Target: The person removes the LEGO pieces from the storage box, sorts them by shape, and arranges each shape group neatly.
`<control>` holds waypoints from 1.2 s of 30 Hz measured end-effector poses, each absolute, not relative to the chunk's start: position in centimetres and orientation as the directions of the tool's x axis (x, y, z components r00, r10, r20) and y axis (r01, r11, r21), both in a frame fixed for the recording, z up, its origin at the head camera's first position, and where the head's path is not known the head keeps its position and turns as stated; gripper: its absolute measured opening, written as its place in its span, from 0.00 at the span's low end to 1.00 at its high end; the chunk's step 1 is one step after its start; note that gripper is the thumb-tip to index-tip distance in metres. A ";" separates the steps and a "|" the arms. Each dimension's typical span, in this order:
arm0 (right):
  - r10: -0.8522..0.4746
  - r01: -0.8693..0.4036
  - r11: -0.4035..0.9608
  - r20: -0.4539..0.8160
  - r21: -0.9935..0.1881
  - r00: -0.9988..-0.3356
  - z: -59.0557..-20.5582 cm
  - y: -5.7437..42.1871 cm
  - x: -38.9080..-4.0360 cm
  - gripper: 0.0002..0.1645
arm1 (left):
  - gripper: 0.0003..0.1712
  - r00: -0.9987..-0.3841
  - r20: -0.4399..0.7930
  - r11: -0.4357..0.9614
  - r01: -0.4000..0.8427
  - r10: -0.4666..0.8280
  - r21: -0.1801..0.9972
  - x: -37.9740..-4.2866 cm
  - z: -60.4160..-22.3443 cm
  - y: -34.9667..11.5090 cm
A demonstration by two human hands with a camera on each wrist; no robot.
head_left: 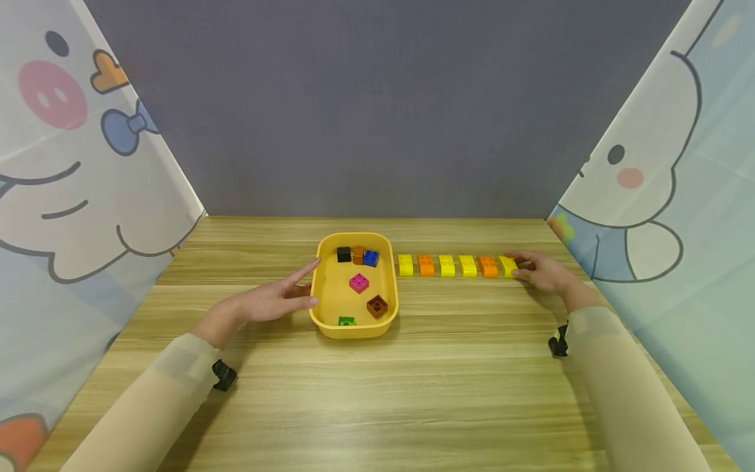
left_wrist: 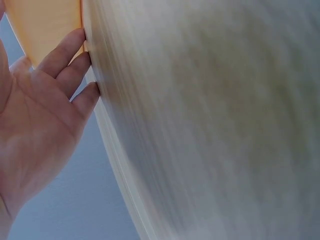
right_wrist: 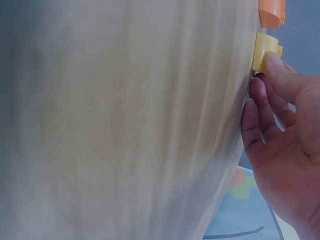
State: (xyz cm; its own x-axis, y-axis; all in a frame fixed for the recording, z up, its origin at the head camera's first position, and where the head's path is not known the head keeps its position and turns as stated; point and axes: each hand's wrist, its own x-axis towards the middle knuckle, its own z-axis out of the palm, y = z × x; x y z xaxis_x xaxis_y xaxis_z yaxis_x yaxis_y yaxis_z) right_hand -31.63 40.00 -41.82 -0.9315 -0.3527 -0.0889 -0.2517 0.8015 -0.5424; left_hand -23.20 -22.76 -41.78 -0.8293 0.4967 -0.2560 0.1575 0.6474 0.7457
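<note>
My left hand [head_left: 268,300] rests at the left side of a yellow tray [head_left: 352,332], thumb and index finger spread with their tips at its rim. In the left wrist view its other fingertips touch the wooden tabletop [left_wrist: 210,120]. At the far right end of a row of bricks, my right hand [head_left: 545,273] pinches a yellow toy brick [head_left: 506,265] between thumb and fingers. That brick stands on the table beside an orange brick [head_left: 487,267], slightly tilted against the line. Seen from the right wrist, the thumb presses the near side of the yellow brick [right_wrist: 262,50].
Further left in the row are yellow bricks [head_left: 447,265] and another orange one [head_left: 426,265], reaching nearly to the tray. Inside the tray lie a pink brick [head_left: 358,283], a brown brick [head_left: 377,306], a green brick [head_left: 346,321], and black, orange and blue bricks [head_left: 371,257] at the back.
</note>
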 end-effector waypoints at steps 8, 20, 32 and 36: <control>-0.364 -0.264 0.790 -0.077 -0.554 -0.928 -41.9 40.1 -31.6 0.32 | 0.54 -0.831 -0.255 0.651 0.159 0.494 0.742 -23.2 -41.7 -22.8; -0.344 -0.331 0.739 0.094 -0.587 -0.934 -39.9 38.5 -31.4 0.30 | 0.55 -0.829 -0.258 0.647 0.154 0.496 0.747 -23.3 -41.8 -22.7; -0.558 -0.469 0.552 0.113 -0.689 -0.822 -36.4 26.2 -30.1 0.25 | 0.55 -0.821 -0.257 0.639 0.162 0.511 0.752 -23.4 -41.9 -22.7; -0.648 -0.524 0.473 0.124 -0.708 -0.752 -36.4 21.7 -29.8 0.24 | 0.55 -0.821 -0.256 0.635 0.160 0.511 0.756 -23.4 -41.8 -22.7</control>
